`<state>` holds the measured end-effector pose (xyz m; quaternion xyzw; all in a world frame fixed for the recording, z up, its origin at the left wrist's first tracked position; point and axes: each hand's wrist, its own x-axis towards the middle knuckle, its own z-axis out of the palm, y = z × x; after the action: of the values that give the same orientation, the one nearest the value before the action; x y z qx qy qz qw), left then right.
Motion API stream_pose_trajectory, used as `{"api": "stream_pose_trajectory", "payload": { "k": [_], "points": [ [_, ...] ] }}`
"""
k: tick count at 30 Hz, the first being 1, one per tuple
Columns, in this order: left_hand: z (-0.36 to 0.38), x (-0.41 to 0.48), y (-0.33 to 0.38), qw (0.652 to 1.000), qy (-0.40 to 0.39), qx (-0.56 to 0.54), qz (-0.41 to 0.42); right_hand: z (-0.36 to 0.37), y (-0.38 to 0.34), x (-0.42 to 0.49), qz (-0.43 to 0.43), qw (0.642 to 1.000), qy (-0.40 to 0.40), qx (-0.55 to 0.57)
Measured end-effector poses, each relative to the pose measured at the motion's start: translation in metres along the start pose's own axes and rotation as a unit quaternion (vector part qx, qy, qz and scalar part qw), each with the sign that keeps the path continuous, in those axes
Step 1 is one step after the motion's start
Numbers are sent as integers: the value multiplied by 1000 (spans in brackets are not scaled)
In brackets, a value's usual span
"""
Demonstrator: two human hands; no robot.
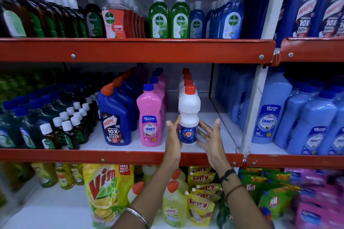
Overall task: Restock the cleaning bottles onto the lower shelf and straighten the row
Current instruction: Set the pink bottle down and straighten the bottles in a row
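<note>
A white Rin bottle (189, 117) with a red cap and blue label stands upright at the front of the white shelf board (212, 147). It heads a row of several identical bottles running back. My left hand (173, 139) is against its left side, fingers straight and pointing up. My right hand (211, 141) flanks its right side with fingers spread, the fingertips touching the label. Neither hand wraps around the bottle.
Left of the Rin row stand pink Shakti bottles (151, 117), blue Harpic bottles (115, 117) and small dark bottles (68, 128). Bare shelf lies right of the row up to a white upright post (255, 102). Red shelf edges (130, 156) run above and below.
</note>
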<state>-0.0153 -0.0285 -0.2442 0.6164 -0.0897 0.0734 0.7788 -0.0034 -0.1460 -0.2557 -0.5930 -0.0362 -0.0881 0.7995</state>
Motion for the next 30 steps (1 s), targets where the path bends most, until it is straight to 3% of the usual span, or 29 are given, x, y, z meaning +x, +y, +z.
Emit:
{"api": "stream_pose_trajectory", "payload": {
  "k": [5,9,12,17,22,30],
  "points": [
    [-6,-3,0,1000,10,4,-10,5,5,-5,-30,998,56,-3],
    [-17,-17,-5,989,86,10,119,19,27,-30,-198,965,161,-51],
    [-37,-23,-6,968,140,41,205,36,41,-42,-276,953,105,-73],
    [-81,-7,6,972,132,74,181,88,38,-33,-166,981,-45,-93],
    [-103,13,11,987,56,82,123,114,33,-7,-26,997,-47,-48],
    [-107,15,14,985,8,128,115,114,38,-7,-49,997,-15,-63]
  ]
}}
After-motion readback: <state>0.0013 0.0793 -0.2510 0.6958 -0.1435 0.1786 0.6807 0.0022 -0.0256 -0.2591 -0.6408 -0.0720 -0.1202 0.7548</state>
